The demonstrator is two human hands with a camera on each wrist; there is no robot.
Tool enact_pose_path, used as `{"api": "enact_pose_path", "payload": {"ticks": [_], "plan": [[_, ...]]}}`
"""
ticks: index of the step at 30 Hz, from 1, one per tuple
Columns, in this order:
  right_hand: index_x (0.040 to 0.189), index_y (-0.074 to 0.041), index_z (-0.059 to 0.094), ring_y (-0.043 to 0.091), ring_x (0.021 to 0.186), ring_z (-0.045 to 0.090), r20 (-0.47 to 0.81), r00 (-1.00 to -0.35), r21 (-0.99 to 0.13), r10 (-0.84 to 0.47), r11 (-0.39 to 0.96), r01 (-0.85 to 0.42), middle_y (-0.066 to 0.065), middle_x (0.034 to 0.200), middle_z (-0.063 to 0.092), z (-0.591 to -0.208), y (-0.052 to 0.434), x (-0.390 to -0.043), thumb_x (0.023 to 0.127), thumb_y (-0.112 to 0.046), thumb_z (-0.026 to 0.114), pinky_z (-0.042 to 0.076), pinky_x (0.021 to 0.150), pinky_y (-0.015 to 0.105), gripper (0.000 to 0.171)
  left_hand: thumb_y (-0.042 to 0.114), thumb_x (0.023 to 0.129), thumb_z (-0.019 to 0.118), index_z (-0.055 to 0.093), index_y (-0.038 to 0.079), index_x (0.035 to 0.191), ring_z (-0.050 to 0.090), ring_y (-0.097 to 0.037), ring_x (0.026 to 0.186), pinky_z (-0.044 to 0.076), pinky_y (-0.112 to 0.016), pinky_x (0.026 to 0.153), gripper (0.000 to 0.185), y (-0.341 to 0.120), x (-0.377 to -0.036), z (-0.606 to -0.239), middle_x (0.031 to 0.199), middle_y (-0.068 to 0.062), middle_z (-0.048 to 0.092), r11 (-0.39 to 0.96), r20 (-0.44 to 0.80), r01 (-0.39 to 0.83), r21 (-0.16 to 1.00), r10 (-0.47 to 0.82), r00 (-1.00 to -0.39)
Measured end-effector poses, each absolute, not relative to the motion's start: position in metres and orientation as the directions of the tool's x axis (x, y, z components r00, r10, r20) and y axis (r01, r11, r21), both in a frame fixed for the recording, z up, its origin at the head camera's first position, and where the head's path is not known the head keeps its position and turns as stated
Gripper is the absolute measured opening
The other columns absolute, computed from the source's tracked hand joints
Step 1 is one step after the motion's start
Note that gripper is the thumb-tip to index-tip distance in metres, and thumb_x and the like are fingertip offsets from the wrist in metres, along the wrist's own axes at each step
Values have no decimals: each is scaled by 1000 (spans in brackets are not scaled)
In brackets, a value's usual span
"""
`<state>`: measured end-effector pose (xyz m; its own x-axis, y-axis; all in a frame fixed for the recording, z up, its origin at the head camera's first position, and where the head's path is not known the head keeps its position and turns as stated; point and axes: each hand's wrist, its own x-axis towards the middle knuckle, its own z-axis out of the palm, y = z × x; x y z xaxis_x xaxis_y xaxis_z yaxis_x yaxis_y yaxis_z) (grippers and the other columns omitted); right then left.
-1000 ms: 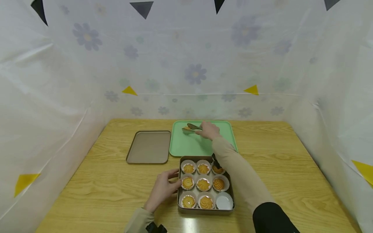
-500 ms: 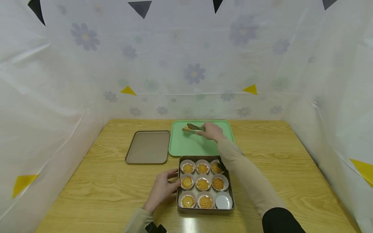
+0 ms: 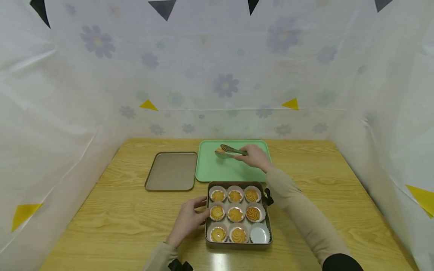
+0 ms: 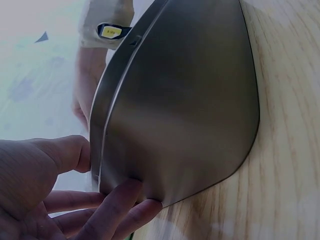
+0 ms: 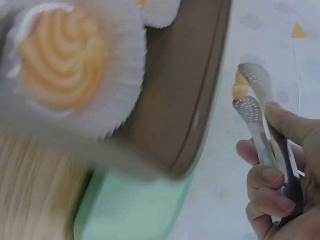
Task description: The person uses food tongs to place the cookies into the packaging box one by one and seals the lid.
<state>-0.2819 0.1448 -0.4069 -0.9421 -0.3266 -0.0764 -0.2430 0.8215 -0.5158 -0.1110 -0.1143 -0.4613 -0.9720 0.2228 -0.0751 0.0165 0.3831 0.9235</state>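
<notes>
A square metal cookie tin [image 3: 269, 226] stands at the table's near middle, with several swirl cookies [image 3: 236, 214] in white paper cups and one empty cup [image 3: 260, 235] at its near right corner. My left hand [image 3: 200, 212] grips the tin's left wall [image 4: 185, 100], thumb at the rim and fingers [image 4: 117, 202] against the side. My right hand [image 3: 247, 155] holds metal tongs [image 3: 233, 150] over the green tray [image 3: 230, 171]. A cookie [image 3: 219, 151] is pinched between the tongs' tips [image 5: 247, 92], and the cookie [image 5: 240, 86] shows there too.
The tin's lid [image 3: 172, 171] lies flat to the left of the green tray. Flowered plastic sheeting walls the wooden table [image 3: 112, 214] on three sides. Bare wood lies right of the tin and along the left.
My right hand has drawn the tongs and the pinched cookie a little rightward and nearer across the green tray. The left hand and the tin have stayed put.
</notes>
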Motion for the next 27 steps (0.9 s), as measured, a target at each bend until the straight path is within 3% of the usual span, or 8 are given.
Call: {"api": "enact_pose_path", "payload": {"ticks": [3,6,10,19,27], "plan": [[119,-1,72,19,67,58,-47,-940,-516,-339,814,-268,17,96,73,-403,151,-274,98,-33,65,48,57,30,39,4,90,65,55,-9,137,75,-41,94,66,-25,68,50,-115,-111,-462,127,-37,63,381,-75,16,925,223,-972],[128,2,67,32,93,69,-30,-937,-520,-347,806,-282,23,117,71,-397,158,-265,98,-33,64,60,75,43,46,4,90,65,55,-9,137,75,-41,95,66,-25,69,50,-115,-111,-461,128,-36,62,380,-78,13,925,223,-972],[133,3,62,39,112,66,-13,-933,-529,-360,794,-299,24,128,67,-393,170,-256,99,-34,63,59,91,54,51,4,89,65,55,-9,137,75,-42,95,66,-25,68,51,-115,-111,-461,127,-37,63,383,-76,15,924,220,-973],[133,1,63,37,111,65,29,-920,-550,-392,762,-342,20,120,69,-386,193,-229,98,-34,64,57,92,56,50,4,89,65,56,-9,136,75,-41,95,65,-24,68,50,-115,-110,-463,126,-36,64,388,-72,20,921,221,-973],[130,2,65,31,103,69,89,-882,-558,-462,710,-429,20,120,72,-379,213,-204,96,-30,67,61,80,43,46,4,88,65,55,-9,137,75,-41,95,66,-25,68,51,-115,-110,-462,127,-36,63,382,-77,12,924,216,-973]]}}
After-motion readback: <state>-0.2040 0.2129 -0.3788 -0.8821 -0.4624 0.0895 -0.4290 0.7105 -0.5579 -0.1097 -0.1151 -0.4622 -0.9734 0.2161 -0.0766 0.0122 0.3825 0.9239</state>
